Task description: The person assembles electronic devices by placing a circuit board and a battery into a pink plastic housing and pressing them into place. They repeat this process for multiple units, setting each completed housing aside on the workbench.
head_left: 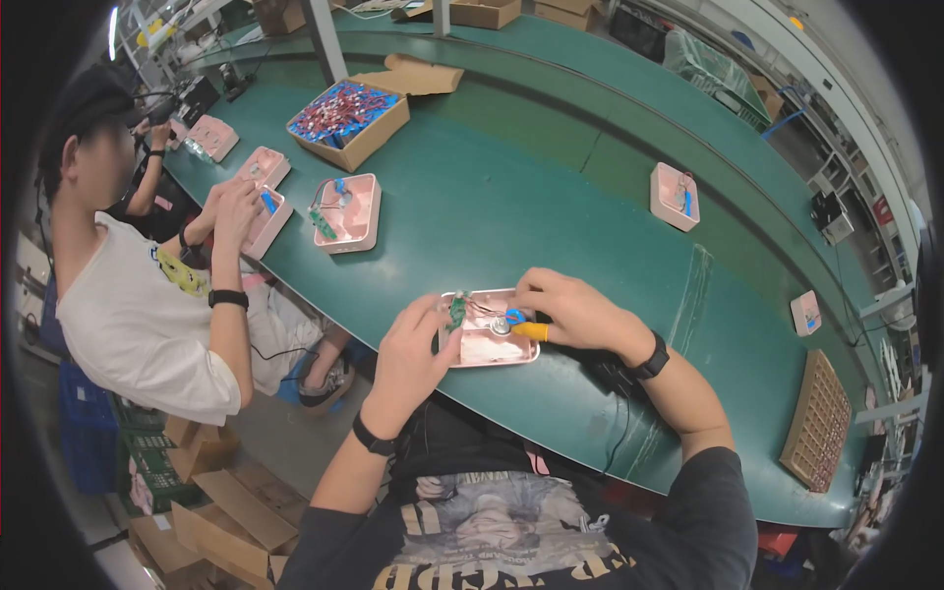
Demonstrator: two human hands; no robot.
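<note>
A shallow pink plastic housing (492, 349) lies on the green table before me, between my hands. Around its left end curl the fingers of my left hand (413, 344), the thumb over the near wall. Beside those fingertips a small green circuit board (457, 311) stands tilted in the housing, with thin dark and red wires running right. My right hand (575, 310) reaches over the right end, a yellow finger cot (531, 331) on one digit. That digit presses at a blue wired part (514, 317), next to a round silvery piece (501, 326). Its other fingertips are at the far rim.
Further pink housings with parts stand left (366, 211), back right (675, 197) and far right (806, 313). A cardboard box (349, 118) holds many blue wired parts. At right lies a brown compartment tray (818, 423). A co-worker (147, 295) handles another housing at left.
</note>
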